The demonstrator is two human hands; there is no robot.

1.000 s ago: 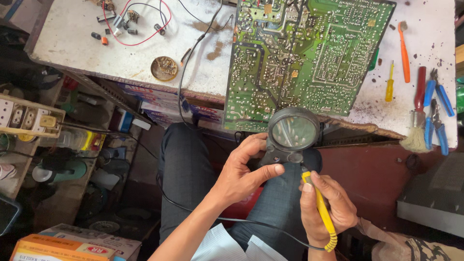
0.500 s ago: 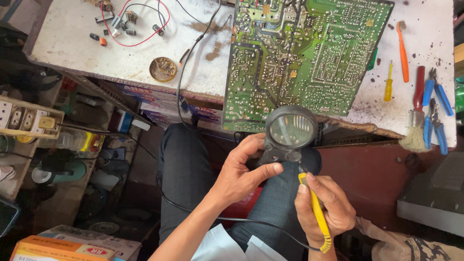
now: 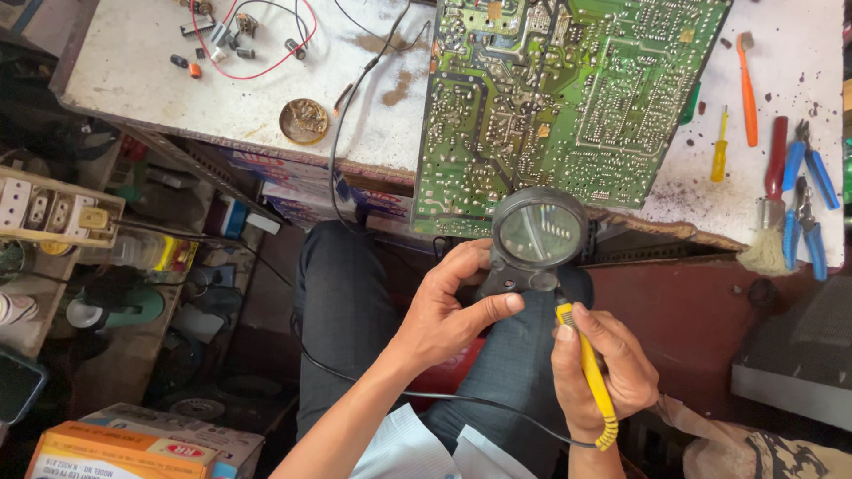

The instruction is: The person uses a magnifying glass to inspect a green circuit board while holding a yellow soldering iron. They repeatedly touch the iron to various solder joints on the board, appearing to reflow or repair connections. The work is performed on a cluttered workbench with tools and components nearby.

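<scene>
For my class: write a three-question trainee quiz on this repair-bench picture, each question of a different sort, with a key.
1. True or false: the left hand holds the black magnifying glass.
2. The right hand holds: A) the yellow-handled tool B) the orange screwdriver C) the brush
3. Fill in: the magnifier's lens sits at the near edge of the green ____.

Key: 1 true; 2 A; 3 circuit board.

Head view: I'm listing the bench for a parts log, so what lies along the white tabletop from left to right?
Loose small components with red wire → round tin → green circuit board → yellow screwdriver → orange tool → red-handled brush → blue-handled pliers.
</scene>
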